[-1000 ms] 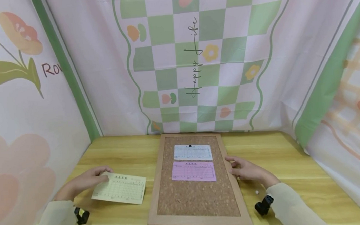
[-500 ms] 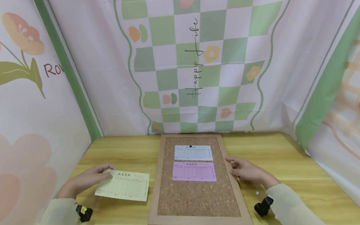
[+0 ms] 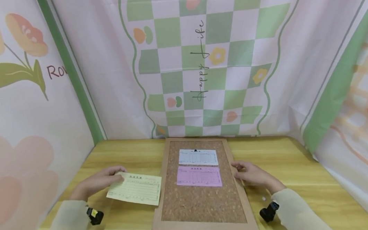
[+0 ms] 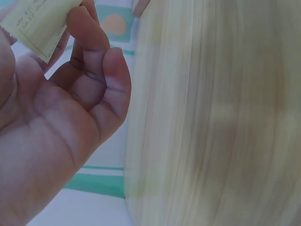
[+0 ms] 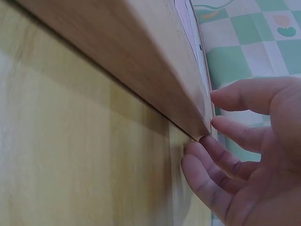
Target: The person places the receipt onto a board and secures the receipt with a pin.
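Observation:
A pale yellow printed form slip [image 3: 138, 191] is pinched by its left end between the thumb and fingers of my left hand [image 3: 98, 183]. Its right end reaches the left frame edge of a corkboard [image 3: 204, 207]. In the left wrist view only one end of the yellow slip [image 4: 42, 28] shows. On the board lie a light blue slip [image 3: 198, 158], with a black pin or clip [image 3: 195, 150] at its top, and a pink slip [image 3: 199, 177] just below. My right hand [image 3: 254, 175] rests its fingertips against the board's right side, loosely bent, as the right wrist view confirms.
The corkboard's wooden frame [image 5: 150, 56] stands slightly thick above the wooden table [image 3: 302, 164]. Beside my right wrist lies a small white object [image 3: 263, 198], too small to identify. Behind the table hangs a green-and-white checked curtain [image 3: 197, 76].
My left hand has moved to the right with the yellow slip, bringing it up to the corkboard's left edge. My right hand has stayed at the board's right side.

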`<state>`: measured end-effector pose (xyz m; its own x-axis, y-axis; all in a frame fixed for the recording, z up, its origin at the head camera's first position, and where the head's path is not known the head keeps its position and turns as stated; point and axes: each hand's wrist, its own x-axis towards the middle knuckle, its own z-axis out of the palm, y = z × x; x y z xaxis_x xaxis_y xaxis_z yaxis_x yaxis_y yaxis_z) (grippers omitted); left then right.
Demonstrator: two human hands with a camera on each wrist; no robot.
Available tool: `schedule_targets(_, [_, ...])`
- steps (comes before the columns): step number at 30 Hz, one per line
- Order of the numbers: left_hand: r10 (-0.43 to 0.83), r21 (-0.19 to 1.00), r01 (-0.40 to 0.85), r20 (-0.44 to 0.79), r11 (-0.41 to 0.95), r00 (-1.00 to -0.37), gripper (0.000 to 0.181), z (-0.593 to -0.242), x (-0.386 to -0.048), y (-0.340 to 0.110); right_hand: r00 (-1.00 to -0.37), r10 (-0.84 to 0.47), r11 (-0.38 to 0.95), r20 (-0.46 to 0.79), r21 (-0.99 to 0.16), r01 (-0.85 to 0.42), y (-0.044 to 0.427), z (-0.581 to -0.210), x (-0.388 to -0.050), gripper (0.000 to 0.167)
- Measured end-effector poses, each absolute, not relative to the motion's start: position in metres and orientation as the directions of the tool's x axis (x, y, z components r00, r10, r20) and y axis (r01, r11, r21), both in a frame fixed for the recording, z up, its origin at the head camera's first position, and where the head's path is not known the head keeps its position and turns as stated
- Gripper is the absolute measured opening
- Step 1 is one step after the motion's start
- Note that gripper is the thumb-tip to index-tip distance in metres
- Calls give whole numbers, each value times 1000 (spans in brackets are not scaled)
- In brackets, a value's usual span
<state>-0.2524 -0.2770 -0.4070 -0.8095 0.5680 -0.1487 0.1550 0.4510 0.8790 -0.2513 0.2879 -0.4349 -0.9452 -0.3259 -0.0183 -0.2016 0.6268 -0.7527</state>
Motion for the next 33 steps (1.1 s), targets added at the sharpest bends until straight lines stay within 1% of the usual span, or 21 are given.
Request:
schedule_targets(8, [571,864,199,-119,463,-812,21,-410,-257,-262,-955,-296,636,7,-745,-202,287,-431,-250,48])
schedule_targets(12, [578,868,194,-124,457,-807,21,-410,-260,-252,-960,-280,642,12,-741,-197,284,-428,-250,44])
schedule_targets(15, [600,889,180,-125,421,-790,22,-412,-264,-243,-960,-279,648,19,-734,-203,280,-426,-249,41])
schedule_targets(19, [618,898,182,-120,402,-777,21,-415,-269,-232,-953,-302,630,28,-744,-222,276,-426,-248,38])
schedule_targets(26, [617,896,177,-126,406,-777,21,-419,-276,-210,-940,-340,588,38,-771,-244,268,-422,-243,36])
schedule_targets(33, [627,906,170,-124,388,-769,23,-423,-277,-187,-907,-419,534,46,-795,-288,260,-417,-240,34])
